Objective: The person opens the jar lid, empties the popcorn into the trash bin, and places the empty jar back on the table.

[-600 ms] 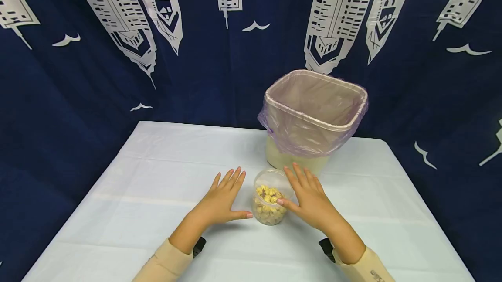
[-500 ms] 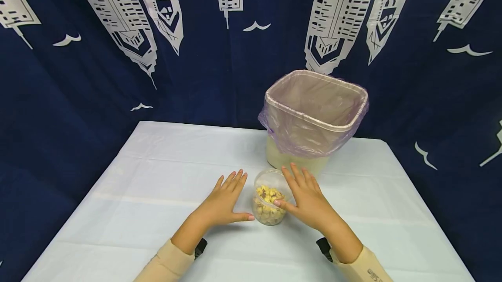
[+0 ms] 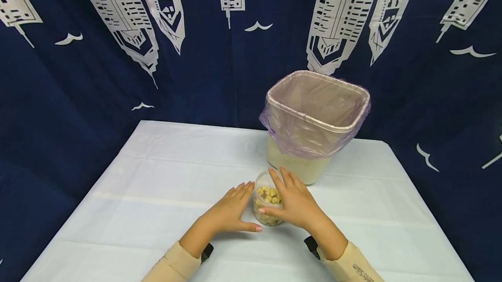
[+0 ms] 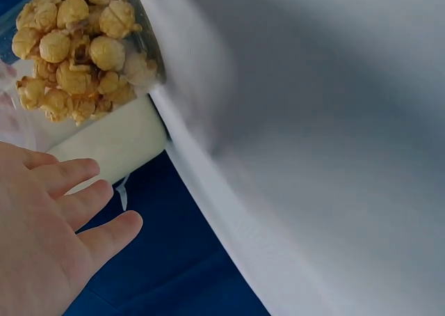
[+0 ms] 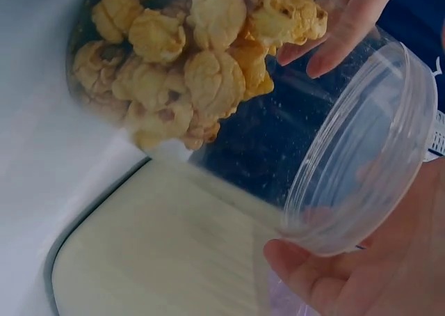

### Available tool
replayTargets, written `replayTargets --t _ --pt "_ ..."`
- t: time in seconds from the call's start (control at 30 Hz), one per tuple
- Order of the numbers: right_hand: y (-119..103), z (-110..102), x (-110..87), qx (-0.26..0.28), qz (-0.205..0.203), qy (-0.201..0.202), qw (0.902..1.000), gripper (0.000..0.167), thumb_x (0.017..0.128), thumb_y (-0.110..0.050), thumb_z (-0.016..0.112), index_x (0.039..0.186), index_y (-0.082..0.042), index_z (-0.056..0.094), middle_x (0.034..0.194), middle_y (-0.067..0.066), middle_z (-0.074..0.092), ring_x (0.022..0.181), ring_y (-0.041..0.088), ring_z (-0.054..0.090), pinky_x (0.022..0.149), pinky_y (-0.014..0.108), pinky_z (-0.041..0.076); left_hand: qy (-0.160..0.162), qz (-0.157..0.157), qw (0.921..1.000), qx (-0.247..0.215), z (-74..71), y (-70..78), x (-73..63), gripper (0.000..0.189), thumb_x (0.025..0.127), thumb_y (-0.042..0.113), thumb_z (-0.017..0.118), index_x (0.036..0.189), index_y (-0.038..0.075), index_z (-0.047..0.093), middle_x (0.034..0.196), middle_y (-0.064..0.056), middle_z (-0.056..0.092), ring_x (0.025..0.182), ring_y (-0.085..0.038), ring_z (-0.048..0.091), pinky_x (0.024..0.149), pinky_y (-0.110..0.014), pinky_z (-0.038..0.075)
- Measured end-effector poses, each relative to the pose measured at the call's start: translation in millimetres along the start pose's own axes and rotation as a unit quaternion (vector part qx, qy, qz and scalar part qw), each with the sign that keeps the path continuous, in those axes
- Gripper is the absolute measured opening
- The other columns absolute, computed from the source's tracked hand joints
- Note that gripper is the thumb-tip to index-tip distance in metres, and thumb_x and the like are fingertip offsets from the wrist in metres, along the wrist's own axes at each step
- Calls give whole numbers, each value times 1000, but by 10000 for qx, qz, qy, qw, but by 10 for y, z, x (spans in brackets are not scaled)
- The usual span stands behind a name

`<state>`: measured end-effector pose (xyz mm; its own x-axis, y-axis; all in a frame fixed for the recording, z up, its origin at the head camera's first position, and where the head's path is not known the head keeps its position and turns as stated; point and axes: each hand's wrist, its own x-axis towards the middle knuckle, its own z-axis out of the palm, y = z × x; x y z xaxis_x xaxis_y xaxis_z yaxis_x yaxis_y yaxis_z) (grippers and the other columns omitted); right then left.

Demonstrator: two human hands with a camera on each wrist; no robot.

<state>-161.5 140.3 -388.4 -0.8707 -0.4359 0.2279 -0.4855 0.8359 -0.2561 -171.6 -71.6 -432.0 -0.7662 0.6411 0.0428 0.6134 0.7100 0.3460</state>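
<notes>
A clear round plastic jar, partly filled with yellow caramel popcorn, stands upright on the white table; no lid sits on its mouth. Close to its left side is my left hand, fingers extended and thumb spread apart. My right hand reaches across the jar's right side and hides part of it in the head view. Its thumb and fingers are spread around the jar's rim; whether they touch it I cannot tell. In the left wrist view the fingers lie apart from the jar.
Just behind the jar stands a cream waste bin, lined with a translucent purple bag folded over its rim. White cloth covers the table. A navy curtain with white building prints hangs behind.
Both hands have moved inward around the jar: the left to the right and slightly nearer me, the right to the left, covering more of the jar. Jar and bin stay in place.
</notes>
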Motion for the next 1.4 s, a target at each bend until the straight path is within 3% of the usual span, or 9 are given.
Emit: replayTargets --t 0.3,0.53,0.67,0.83,1.13,1.27,1.4 --pt "-58 28 77 -325 103 237 9991 90 72 -60 61 140 -10 30 131 28 36 114 43 38 86 55 37 -4 -2 10000 -57 20 53 5 112 69 70 53 141 -4 10 147 -15 11 132 -32 14 103 -46 17" --pt "-71 31 70 -104 321 465 9983 87 69 -55 66 137 -10 35 124 26 43 110 41 41 81 54 41 153 93 9997 -175 16 104 7 114 69 69 56 140 -6 8 146 -19 11 132 -31 15 103 -45 19" --pt "-81 16 36 406 551 638 9956 85 69 -51 67 136 -10 34 125 24 43 112 41 40 80 55 41 571 222 9980 -170 -5 145 19 116 68 67 59 140 -7 7 145 -21 14 132 -30 17 103 -44 21" --pt "-95 -18 -5 1027 739 902 9879 82 71 -47 68 136 -11 33 129 19 40 114 39 38 82 55 40 1313 229 9911 41 -34 232 43 119 63 67 63 140 -6 9 144 -20 18 131 -30 21 101 -44 25" --pt "-139 -62 -52 1838 995 1074 9720 90 70 -45 71 139 -9 27 134 14 34 120 32 34 90 55 34 2650 229 9618 646 -38 338 114 124 49 62 76 137 -5 21 138 -17 30 127 -27 26 100 -43 24" --pt "-152 -76 -74 2067 1104 989 9671 93 70 -46 71 141 -11 22 134 16 31 118 34 36 89 56 35 2968 343 9511 787 -40 347 131 120 46 58 79 134 -6 27 134 -17 34 123 -28 30 98 -43 24" --pt "-148 -78 -93 2255 1114 928 9634 95 70 -46 71 142 -13 20 133 16 30 116 35 38 86 55 37 3000 383 9492 873 -52 348 134 116 46 54 80 133 -4 30 134 -16 34 122 -28 31 98 -45 23"
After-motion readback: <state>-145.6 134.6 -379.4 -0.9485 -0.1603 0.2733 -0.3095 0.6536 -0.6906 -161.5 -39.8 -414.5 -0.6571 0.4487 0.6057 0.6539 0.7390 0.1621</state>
